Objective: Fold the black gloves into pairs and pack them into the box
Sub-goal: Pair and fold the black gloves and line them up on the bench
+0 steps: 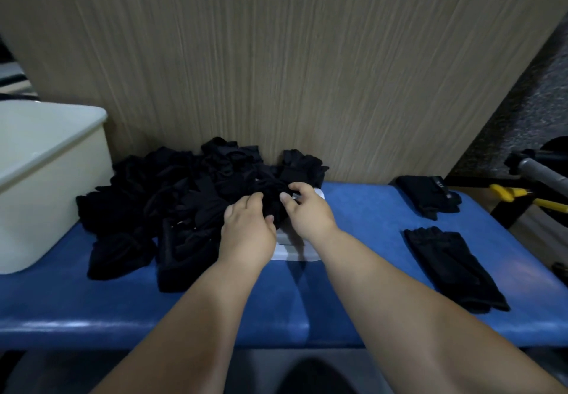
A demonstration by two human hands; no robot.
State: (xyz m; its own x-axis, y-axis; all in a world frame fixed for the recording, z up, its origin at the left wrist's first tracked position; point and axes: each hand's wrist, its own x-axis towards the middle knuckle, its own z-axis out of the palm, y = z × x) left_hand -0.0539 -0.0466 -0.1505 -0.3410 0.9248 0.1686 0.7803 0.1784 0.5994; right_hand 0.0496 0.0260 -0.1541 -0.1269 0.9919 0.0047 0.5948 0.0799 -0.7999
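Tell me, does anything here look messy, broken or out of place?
Nothing looks broken or spilled. The loose black gloves lie in a tangled heap on the blue bench, partly covering what looks like a white lid.

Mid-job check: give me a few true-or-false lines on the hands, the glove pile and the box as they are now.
1. The left hand and the right hand both grip one black glove above a white flat object. True.
2. The glove pile lies between the cream box and the hands. True.
3. The cream box stands at the right end of the blue bench. False: it stands at the left end.
4. Nothing lies on the bench right of the hands. False: a far glove set and a near glove set lie there, apart.
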